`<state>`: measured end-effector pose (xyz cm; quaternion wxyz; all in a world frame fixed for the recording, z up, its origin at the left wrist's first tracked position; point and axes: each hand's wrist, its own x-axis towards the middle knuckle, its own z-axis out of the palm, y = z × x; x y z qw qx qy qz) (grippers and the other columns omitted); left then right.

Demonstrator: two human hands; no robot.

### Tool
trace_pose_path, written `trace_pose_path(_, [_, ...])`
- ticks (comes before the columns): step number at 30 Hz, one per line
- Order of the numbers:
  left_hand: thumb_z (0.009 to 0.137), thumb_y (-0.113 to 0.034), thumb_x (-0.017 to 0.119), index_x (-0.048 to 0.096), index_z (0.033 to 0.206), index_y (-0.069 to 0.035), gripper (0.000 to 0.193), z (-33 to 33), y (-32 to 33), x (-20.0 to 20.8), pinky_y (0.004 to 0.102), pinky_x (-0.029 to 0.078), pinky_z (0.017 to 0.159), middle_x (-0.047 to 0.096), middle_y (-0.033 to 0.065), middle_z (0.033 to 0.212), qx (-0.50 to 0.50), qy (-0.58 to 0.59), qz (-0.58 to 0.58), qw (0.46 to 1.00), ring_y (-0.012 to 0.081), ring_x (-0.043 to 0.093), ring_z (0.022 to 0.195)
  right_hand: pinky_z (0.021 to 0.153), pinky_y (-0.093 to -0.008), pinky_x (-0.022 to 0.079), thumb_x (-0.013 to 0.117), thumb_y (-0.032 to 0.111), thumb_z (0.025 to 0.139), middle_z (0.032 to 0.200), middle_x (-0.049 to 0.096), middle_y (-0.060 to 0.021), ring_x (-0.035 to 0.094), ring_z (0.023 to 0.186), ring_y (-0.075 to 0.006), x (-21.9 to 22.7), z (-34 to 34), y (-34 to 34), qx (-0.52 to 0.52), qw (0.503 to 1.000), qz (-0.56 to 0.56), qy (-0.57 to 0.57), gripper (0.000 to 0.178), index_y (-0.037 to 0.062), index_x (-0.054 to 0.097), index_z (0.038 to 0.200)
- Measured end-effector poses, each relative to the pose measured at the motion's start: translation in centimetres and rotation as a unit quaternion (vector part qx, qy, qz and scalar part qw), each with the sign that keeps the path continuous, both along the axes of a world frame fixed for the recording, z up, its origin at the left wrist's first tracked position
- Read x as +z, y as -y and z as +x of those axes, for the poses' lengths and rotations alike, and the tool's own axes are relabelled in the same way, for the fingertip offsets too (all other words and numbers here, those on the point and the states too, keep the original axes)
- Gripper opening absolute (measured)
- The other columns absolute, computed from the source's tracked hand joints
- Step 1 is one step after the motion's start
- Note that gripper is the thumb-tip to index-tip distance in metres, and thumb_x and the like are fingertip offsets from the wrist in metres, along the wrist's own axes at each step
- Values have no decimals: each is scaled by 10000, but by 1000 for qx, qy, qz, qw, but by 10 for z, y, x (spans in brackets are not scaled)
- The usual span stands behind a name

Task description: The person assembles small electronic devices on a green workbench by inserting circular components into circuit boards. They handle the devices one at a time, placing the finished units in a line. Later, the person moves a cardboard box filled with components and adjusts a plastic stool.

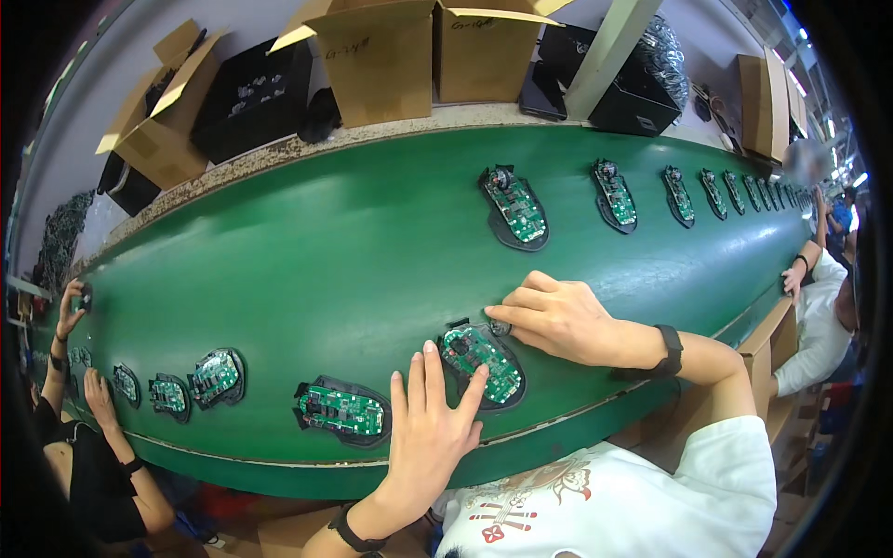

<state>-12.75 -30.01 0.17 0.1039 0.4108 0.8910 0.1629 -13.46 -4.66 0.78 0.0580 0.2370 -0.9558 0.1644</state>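
In front of me on the green conveyor belt lies a black mouse base with a green circuit board. My left hand has its fingers spread, and they rest at the near left side of this base, the thumb side touching its board. At the far right end of the base my right hand is closed in a pinch on a small dark wheel, partly covered by the fingertips. To the left of my left hand another mouse base lies sideways.
Several mouse bases form a row along the belt's far right. More bases lie at left, near a co-worker's hands. Another person sits at right. Cardboard boxes and a black bin line the far ledge.
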Motion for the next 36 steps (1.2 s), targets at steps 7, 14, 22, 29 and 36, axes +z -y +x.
trace_pose_path(7, [685,-198,826,546,1397,-240,766,-9,-10,-6,592,421,1031,387,323,1464,-48,-21,42,998,438,435,1336,528,-307,514,761,97,735,947,637,4,577,803,-175,17,-2,11,29,997,-66,33,419,79,680,1146])
trace_pose_path(14, [723,-182,793,587,1353,-239,665,-4,-13,-5,598,433,1016,460,300,1420,-38,-73,27,996,427,486,1293,537,-283,513,748,100,706,952,613,-17,574,811,-169,10,-5,13,85,996,-6,-5,477,65,658,1173])
trace_pose_path(22, [773,-150,732,621,1319,-242,564,-8,-19,-2,584,443,1012,516,291,1360,-39,-94,9,995,414,534,1226,557,-261,511,742,140,716,996,616,-9,562,848,-163,20,0,17,29,999,24,14,481,57,667,1184])
trace_pose_path(29, [747,-122,725,650,1290,-227,559,-11,-20,-1,541,465,1005,518,293,1353,-45,-97,13,994,398,568,1171,509,-277,489,772,160,725,985,633,-8,558,822,-168,12,1,18,22,999,28,2,429,64,697,1136])
trace_pose_path(36, [774,-115,683,676,1256,-202,490,-17,-20,-1,516,475,999,515,301,1343,-66,-81,25,994,381,568,1166,506,-278,502,713,108,727,920,584,-17,556,871,-178,27,-16,25,54,991,88,90,397,19,685,1113])
